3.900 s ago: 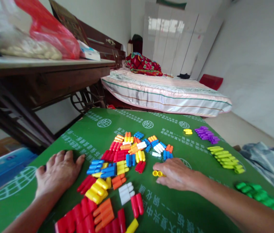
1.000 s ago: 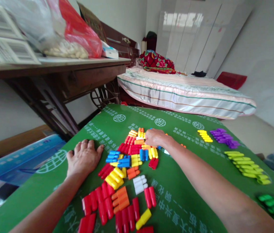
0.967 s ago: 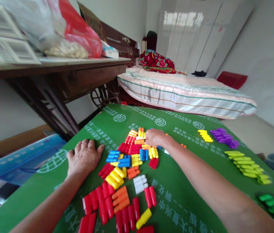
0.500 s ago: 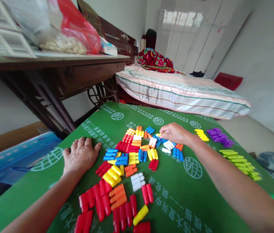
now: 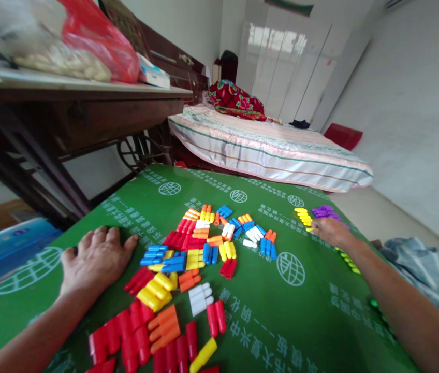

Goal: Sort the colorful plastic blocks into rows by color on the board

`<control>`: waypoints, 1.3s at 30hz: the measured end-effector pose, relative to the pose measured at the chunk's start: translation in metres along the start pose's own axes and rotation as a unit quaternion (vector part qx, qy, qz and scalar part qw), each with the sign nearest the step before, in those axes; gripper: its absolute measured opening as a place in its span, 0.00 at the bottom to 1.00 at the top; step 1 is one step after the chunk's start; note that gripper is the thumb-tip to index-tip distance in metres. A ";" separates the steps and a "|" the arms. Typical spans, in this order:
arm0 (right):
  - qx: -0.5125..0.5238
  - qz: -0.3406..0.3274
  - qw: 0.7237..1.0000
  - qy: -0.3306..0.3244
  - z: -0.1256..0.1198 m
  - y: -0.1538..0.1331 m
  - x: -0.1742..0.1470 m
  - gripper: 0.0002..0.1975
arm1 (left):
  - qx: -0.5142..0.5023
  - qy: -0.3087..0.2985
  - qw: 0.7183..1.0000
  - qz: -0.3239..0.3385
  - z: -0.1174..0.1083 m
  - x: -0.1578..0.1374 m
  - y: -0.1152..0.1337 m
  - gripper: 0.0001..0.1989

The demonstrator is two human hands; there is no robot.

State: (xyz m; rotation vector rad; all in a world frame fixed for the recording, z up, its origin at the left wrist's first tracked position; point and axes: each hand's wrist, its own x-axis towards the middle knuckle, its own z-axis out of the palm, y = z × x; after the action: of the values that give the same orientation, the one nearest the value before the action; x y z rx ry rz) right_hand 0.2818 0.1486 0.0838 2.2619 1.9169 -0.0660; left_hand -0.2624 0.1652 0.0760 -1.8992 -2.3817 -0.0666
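Observation:
My left hand (image 5: 94, 261) lies flat on the green board (image 5: 256, 311), palm down, fingers spread and holding nothing. Out at the far right, my right hand (image 5: 331, 232) is pinched on a small yellow bullet-shaped plastic piece (image 5: 311, 229), at the near end of a row of yellow pieces (image 5: 302, 215). Just beyond that hand lies a group of purple pieces (image 5: 325, 211). My right forearm partly covers the lime-green pieces (image 5: 347, 260). Between my hands spreads a mixed pile, including red pieces (image 5: 130, 331), blue pieces (image 5: 175, 262), orange pieces (image 5: 165, 327) and white pieces (image 5: 200, 299).
Darker green pieces (image 5: 380, 312) sit by the board's right edge, beside my forearm. A wooden sewing table (image 5: 126, 111) with bags on it stands at the left. Behind the board is a bed (image 5: 269, 147); striped cloth (image 5: 429, 269) lies at the right.
My right hand has moved right, from the mixed pile to the yellow row, with a yellow piece in its fingers. My left hand stays flat on the board. The view has shifted right.

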 end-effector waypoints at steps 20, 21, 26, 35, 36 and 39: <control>-0.025 0.034 0.998 0.038 0.014 0.000 0.004 0.11 | 0.002 0.001 1.000 -0.001 0.002 0.001 -0.002 0.33; -0.025 0.034 0.998 0.040 0.015 0.000 0.004 0.11 | 0.003 0.000 1.000 0.000 0.002 0.001 -0.002 0.33; -0.026 0.035 0.998 0.046 0.017 0.000 0.005 0.11 | 0.002 0.001 1.000 0.002 0.001 0.000 0.000 0.33; -0.033 0.028 0.997 0.070 -0.001 -0.029 -0.009 0.13 | 0.004 0.008 1.000 0.004 0.004 -0.002 -0.001 0.33; -0.019 0.012 0.997 0.075 -0.004 -0.040 -0.012 0.13 | 0.004 0.008 1.000 0.004 0.004 -0.002 -0.002 0.33; 0.031 -0.052 0.995 0.080 -0.015 -0.079 -0.027 0.11 | 0.002 0.008 1.000 0.001 0.004 -0.002 -0.002 0.33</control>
State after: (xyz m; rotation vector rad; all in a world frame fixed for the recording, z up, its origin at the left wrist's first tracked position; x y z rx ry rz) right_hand 0.1982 0.1375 0.0942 2.2675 2.1412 0.0456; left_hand -0.2642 0.1628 0.0716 -1.8934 -2.3672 -0.0773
